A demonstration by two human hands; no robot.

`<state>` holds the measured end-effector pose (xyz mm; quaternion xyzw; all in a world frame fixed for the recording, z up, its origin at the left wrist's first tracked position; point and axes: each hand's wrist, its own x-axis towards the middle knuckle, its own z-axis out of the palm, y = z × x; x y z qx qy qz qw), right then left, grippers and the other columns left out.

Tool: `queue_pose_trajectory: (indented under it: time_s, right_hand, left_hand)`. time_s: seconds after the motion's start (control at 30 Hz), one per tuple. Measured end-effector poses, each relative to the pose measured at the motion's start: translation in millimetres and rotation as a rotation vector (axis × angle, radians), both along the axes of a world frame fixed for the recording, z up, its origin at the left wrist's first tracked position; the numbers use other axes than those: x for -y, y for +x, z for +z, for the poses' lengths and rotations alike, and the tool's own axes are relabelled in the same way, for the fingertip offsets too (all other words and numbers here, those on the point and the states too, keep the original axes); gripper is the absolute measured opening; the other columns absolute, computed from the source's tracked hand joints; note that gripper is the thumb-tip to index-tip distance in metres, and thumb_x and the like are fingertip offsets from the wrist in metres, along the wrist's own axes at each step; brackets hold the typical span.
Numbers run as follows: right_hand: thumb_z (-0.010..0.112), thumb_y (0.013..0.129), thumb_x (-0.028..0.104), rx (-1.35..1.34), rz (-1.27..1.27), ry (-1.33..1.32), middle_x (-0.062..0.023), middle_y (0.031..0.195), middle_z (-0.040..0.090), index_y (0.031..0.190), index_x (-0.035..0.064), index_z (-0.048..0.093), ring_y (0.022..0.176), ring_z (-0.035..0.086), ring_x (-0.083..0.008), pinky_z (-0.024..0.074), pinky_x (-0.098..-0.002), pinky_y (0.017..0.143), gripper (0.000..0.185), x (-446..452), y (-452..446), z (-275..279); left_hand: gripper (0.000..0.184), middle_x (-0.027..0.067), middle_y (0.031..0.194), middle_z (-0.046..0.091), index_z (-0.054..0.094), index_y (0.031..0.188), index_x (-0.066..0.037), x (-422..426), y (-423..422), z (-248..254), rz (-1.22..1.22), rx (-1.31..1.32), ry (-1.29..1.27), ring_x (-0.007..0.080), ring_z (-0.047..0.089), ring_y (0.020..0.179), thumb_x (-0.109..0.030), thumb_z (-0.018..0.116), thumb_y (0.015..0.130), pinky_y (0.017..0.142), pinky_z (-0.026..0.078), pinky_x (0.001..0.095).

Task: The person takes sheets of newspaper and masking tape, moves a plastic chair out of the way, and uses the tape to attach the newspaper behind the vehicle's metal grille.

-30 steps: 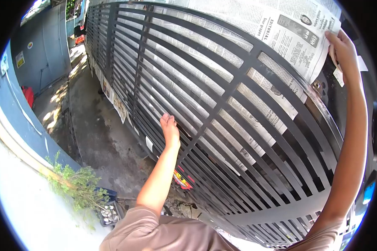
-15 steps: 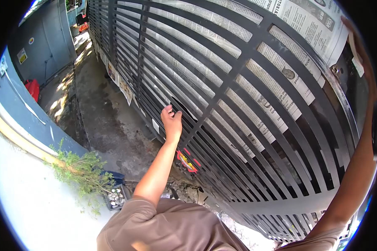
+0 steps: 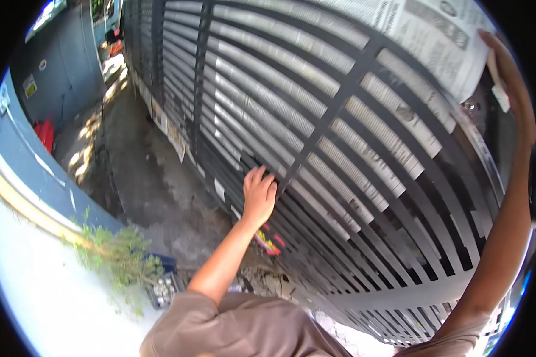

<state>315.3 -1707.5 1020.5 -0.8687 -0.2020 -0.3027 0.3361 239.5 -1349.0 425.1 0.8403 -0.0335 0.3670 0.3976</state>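
A black slatted metal gate [image 3: 315, 128] with newspaper sheets [image 3: 393, 113] behind its bars fills the middle and right. My left hand [image 3: 259, 193] is at the lower slats, back of the hand toward me, fingers slightly bent and apart; nothing shows in it. Its fingertips are beside a dark gap between the papers, seemingly touching the bars. High at the right edge, my right hand [image 3: 509, 65] is raised along a newspaper sheet [image 3: 452, 44] over the gate's top. A pale strip [image 3: 500, 98] sticks out by its palm; its kind is unclear.
A potted green plant [image 3: 116, 253] stands by the white and blue wall at lower left. A grey metal door [image 3: 59, 65] and a red object [image 3: 44, 135] are farther back. Concrete ground [image 3: 155, 178] runs beside the gate. A red and yellow sticker [image 3: 268, 243] is low on the gate.
My left hand has moved right and slightly down, closer onto the slats, its fingers turned more toward the bars. My right hand stays near the top newspaper. The view has shifted slightly.
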Motion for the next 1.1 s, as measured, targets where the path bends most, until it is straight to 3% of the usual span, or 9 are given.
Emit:
queue_pose_trajectory:
  time_s: [0.2, 0.37, 0.47, 0.5, 0.6, 0.63, 0.77, 1.0, 1.1]
  right_hand:
    - [0.067, 0.092, 0.028, 0.127, -0.121, -0.068, -0.0048, 0.102, 0.072, 0.117, 0.0012, 0.069, 0.089, 0.065, -0.0116, 0.0472, -0.0245, 0.084, 0.037, -41, -27, -12]
    - [0.067, 0.087, 0.006, 0.243, -0.142, 0.14, -0.0116, 0.086, 0.072, 0.098, -0.0077, 0.073, 0.073, 0.066, -0.0184, 0.0513, -0.0332, 0.067, 0.019, -105, -77, -39]
    - [0.068, 0.087, 0.007, 0.202, -0.191, 0.13, -0.0125, 0.089, 0.072, 0.102, -0.0092, 0.072, 0.079, 0.066, -0.0201, 0.0511, -0.0335, 0.072, 0.023, -112, -90, -40]
    - [0.068, 0.088, 0.008, 0.224, -0.203, 0.068, -0.0129, 0.089, 0.072, 0.103, -0.0087, 0.072, 0.082, 0.066, -0.0206, 0.051, -0.0338, 0.073, 0.023, -105, -81, -36]
    - [0.069, 0.089, 0.012, 0.077, -0.159, 0.079, -0.0162, 0.097, 0.073, 0.106, -0.0073, 0.072, 0.091, 0.066, -0.0234, 0.0501, -0.036, 0.083, 0.026, -101, -95, -32]
    - [0.069, 0.089, 0.013, 0.123, -0.154, 0.054, -0.0162, 0.097, 0.073, 0.107, -0.0069, 0.072, 0.09, 0.067, -0.0234, 0.0503, -0.036, 0.082, 0.027, -102, -98, -34]
    - [0.071, 0.088, 0.017, 0.207, -0.21, 0.022, -0.0167, 0.096, 0.073, 0.108, -0.0048, 0.072, 0.09, 0.067, -0.0236, 0.0509, -0.036, 0.082, 0.03, -112, -112, -41]
    - [0.071, 0.088, 0.021, -0.018, -0.007, 0.155, -0.012, 0.092, 0.071, 0.116, -0.0037, 0.068, 0.077, 0.065, -0.0207, 0.0529, -0.0363, 0.072, 0.037, -96, -104, -39]
    - [0.067, 0.091, 0.021, 0.424, -0.258, -0.079, -0.0179, 0.094, 0.071, 0.12, -0.0047, 0.065, 0.084, 0.067, -0.0288, 0.0535, -0.0383, 0.079, 0.039, -102, -128, -52]
  left_hand:
    - [0.041, 0.0194, 0.146, 0.039, 0.05, 0.134, -0.001, 15, -8, 95, 0.036, 0.391, -0.375, 0.0352, 0.035, 0.14, -0.016, 0.061, 0.098, 0.118, 0.026, 0.047]
    - [0.046, 0.019, 0.153, 0.038, 0.049, 0.141, -0.002, -6, 31, 304, -0.004, 0.748, -0.071, 0.0326, 0.031, 0.145, -0.011, 0.06, 0.097, 0.119, 0.023, 0.047]
    - [0.046, 0.0257, 0.132, 0.056, 0.054, 0.135, -0.001, -56, 102, 416, -0.021, 0.783, -0.046, 0.0404, 0.054, 0.121, -0.009, 0.059, 0.09, 0.098, 0.045, 0.0505]
    - [0.044, 0.021, 0.121, 0.062, 0.057, 0.132, -0.001, -92, 143, 459, 0.289, 0.873, 0.479, 0.0339, 0.059, 0.112, -0.012, 0.06, 0.089, 0.091, 0.048, 0.0469]
    - [0.051, 0.0252, 0.131, 0.06, 0.054, 0.136, 0.003, -89, 163, 529, -0.231, 0.78, 0.235, 0.0362, 0.059, 0.121, -0.019, 0.058, 0.091, 0.103, 0.047, 0.0424]
    - [0.043, 0.0157, 0.111, 0.069, 0.062, 0.125, 0.004, -88, 169, 540, -0.612, 0.504, 0.086, 0.0242, 0.067, 0.1, -0.013, 0.058, 0.086, 0.087, 0.053, 0.0343]
    - [0.04, 0.0009, 0.101, 0.066, 0.062, 0.124, -0.005, -79, 154, 551, -0.379, 0.181, 0.245, 0.0093, 0.062, 0.085, -0.026, 0.056, 0.091, 0.07, 0.05, 0.0283]
    - [0.043, 0.0043, 0.107, 0.069, 0.062, 0.132, -0.005, -119, 192, 572, -0.36, 0.364, 0.203, 0.0125, 0.066, 0.086, -0.024, 0.052, 0.094, 0.077, 0.055, 0.0289]
    - [0.043, 0.0045, 0.104, 0.069, 0.061, 0.132, -0.003, -130, 192, 583, -0.398, 0.385, 0.284, 0.0117, 0.066, 0.085, -0.021, 0.052, 0.095, 0.08, 0.055, 0.0283]
